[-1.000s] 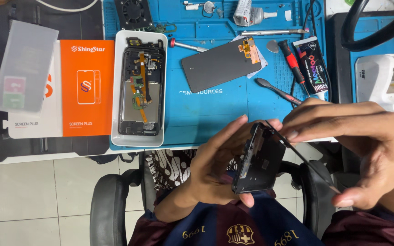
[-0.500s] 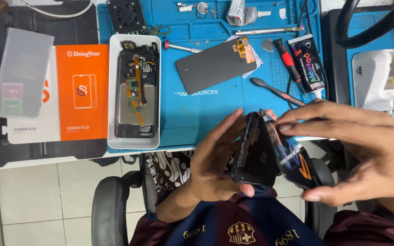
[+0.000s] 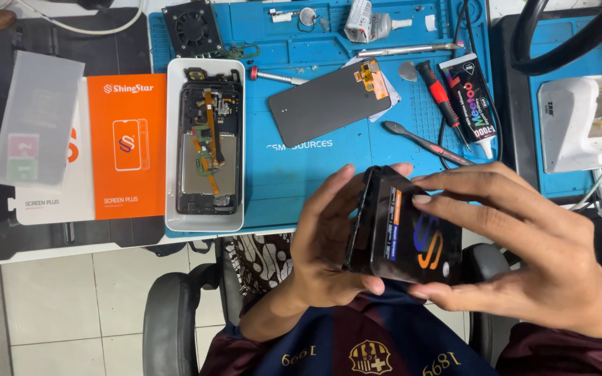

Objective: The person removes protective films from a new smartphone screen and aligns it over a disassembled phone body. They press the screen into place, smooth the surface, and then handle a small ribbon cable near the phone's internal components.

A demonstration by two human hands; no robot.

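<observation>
Just below the near edge of the blue silicone repair mat [image 3: 301, 188], both hands are gripping a black rectangular phone screen panel [image 3: 412, 233], which has seemingly turned film-side up since a moment ago, left hand [image 3: 329, 244] cupping its edge, right hand [image 3: 524, 244] pinching across.

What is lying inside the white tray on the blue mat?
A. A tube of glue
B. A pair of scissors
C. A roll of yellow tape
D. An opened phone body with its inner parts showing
D: the white tray holds an opened phone body, with its orange flex cables and metal plates exposed, while both hands hold a separate dark screen panel lower down, off the mat.
</observation>
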